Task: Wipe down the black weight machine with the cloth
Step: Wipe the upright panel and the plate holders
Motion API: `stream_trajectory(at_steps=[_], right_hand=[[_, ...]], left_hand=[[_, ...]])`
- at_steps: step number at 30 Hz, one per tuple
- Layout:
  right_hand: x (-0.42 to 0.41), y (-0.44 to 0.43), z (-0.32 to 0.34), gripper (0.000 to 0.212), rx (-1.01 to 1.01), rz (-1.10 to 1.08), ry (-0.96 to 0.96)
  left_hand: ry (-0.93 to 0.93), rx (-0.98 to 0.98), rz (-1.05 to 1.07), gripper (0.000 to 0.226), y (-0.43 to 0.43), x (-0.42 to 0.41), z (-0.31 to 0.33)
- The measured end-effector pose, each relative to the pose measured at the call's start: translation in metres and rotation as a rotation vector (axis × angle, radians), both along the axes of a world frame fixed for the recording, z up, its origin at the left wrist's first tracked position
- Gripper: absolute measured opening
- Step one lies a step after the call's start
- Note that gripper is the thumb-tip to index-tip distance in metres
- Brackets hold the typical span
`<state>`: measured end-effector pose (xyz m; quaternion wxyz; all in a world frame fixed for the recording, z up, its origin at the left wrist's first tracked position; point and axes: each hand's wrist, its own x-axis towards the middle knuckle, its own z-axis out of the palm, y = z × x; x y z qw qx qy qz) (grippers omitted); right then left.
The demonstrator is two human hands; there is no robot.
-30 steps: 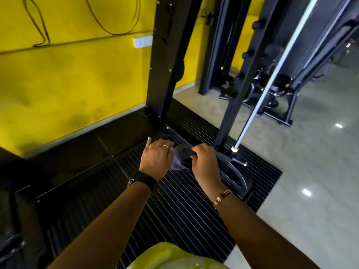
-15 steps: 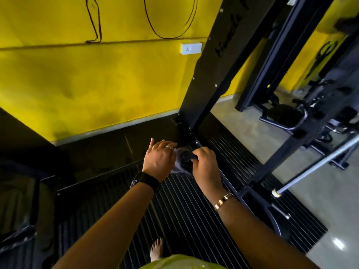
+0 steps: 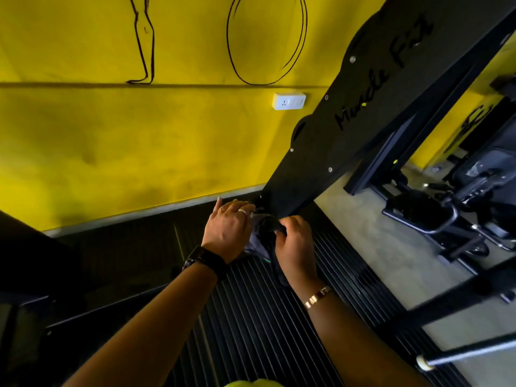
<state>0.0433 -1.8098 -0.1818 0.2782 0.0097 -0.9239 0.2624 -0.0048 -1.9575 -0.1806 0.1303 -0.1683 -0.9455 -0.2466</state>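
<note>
- Where the yellow wall (image 3: 111, 141) fills the left, we see dark line drawings on it and a white socket (image 3: 289, 101) toward the middle.
- Lower down, the left hand (image 3: 227, 229), with a black watch (image 3: 205, 259) on its wrist and rings on its fingers, bends its fingers onto the dark grey cloth (image 3: 265, 226) and holds its left edge.
- Bunched between both hands, the cloth sits at the foot of the black weight machine (image 3: 349, 129), above the ribbed black platform (image 3: 251, 331); we cannot tell whether it touches the upright.
- The right hand (image 3: 296, 247), with a gold bracelet (image 3: 317, 298) on its wrist, grips the cloth's right side with curled fingers.
- Further right, other machines (image 3: 474, 185) stand on a grey floor (image 3: 363, 219).
</note>
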Motion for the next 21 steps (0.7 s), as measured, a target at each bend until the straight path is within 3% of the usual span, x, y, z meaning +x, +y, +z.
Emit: stream_trajectory(at_steps=[5, 17, 21], right_hand=[[-0.07, 0.019, 0.008, 0.024, 0.002, -0.047, 0.035], [-0.262, 0.102, 0.067, 0.021, -0.029, -0.164, 0.215], [-0.305, 0.133, 0.096, 0.016, -0.035, -0.248, 0.253]], left_hand=[[0.045, 0.019, -0.039, 0.076, 0.019, -0.077, 0.009], [0.34, 0.052, -0.172, 0.047, 0.122, -0.287, 0.079], [0.334, 0.064, -0.235, 0.051, 0.158, -0.337, 0.103]])
